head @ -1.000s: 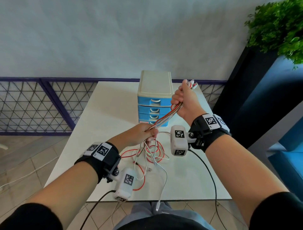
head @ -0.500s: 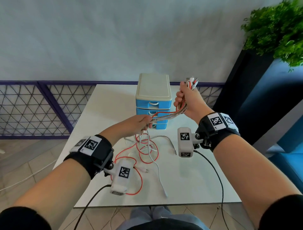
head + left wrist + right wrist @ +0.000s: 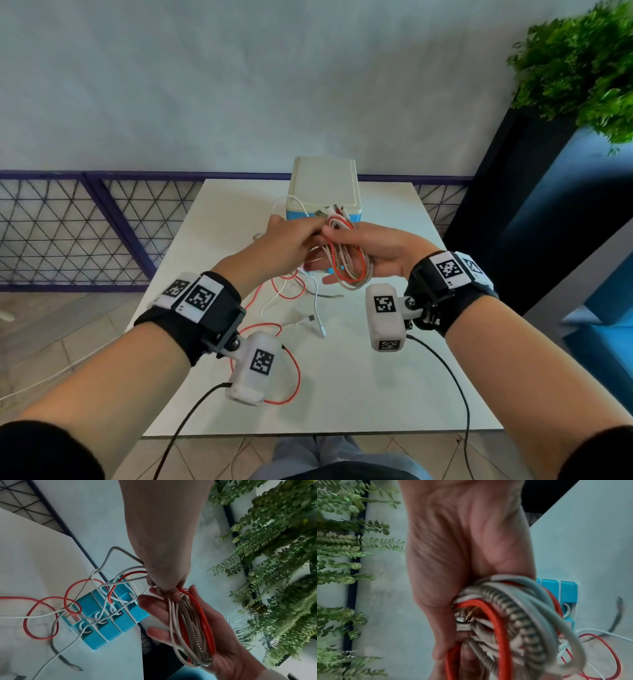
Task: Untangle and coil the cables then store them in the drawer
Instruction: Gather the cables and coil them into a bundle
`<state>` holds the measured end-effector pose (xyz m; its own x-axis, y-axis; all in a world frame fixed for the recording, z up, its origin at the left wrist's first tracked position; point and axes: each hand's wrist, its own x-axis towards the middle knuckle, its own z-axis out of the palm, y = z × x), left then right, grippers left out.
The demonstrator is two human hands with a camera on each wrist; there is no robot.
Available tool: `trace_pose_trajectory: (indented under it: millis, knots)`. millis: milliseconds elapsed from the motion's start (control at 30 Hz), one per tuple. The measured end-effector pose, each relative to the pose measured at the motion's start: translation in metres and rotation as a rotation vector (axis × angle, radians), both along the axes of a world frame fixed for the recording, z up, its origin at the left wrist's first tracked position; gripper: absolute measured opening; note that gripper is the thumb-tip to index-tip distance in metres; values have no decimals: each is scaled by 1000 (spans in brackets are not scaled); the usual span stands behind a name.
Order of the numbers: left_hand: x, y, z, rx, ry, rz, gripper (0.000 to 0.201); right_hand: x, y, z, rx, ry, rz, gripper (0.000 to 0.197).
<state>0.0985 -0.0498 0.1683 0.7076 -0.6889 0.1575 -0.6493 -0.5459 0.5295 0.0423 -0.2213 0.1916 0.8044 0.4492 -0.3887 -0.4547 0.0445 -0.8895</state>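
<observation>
A coil of red, white and braided cables [image 3: 349,270] lies across the upturned palm of my right hand [image 3: 376,253], whose thumb pins its top. My left hand [image 3: 294,236] pinches the strands where they meet the coil, just in front of the drawer unit [image 3: 323,181]. In the left wrist view the coil [image 3: 192,628] hangs over the right palm [image 3: 226,649] with its fingers spread. Loose red cable [image 3: 294,377] and white cable [image 3: 317,308] trail from the hands onto the table. The drawer unit's blue drawers [image 3: 109,626] appear closed. The right wrist view shows the coil [image 3: 513,615] close up.
The white table [image 3: 376,377] holds only the drawer unit at its far edge and the trailing cables in the middle. A purple mesh railing [image 3: 68,233] runs behind on the left. A dark planter [image 3: 513,188] with a green plant [image 3: 582,61] stands at the right.
My right hand has come down and turned palm up, with the cables now looped into a coil. My left hand rose from the table to meet it, drawing loose cable up.
</observation>
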Motion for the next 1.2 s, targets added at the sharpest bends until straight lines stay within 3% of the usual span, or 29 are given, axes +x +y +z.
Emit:
trace_pose_trajectory:
  millis: [133,233,333,467,567,700,833,933,1033,1200]
  knots:
    - [-2,-1,5,22,-8,-54,23,-4,5,-2,37,21,16,20]
    - [0,1,18,177,-3,-50,10,-6,9,-1,-31,-29,-12,17]
    - [8,9,33,187,251,-113,9,-8,10,1,-129,-99,5,14]
    - [4,16,40,27,831,-79,23,-10,9,3,-243,-146,31,9]
    - [4,15,40,41,946,-18,49,-11,14,5,-360,-204,27,14]
    - [12,14,33,36,883,5,42,-10,16,1,-396,-241,-26,9]
    - [12,10,22,-86,741,-23,33,-5,10,0,-412,-238,-104,7]
    - [12,16,17,73,561,-89,29,-2,3,2,-415,-235,-199,13]
    - [20,35,-1,245,364,-65,28,1,-10,4,-270,-207,-398,14]
    - [16,40,-32,89,306,-1,16,2,-5,8,-102,-197,-502,16]
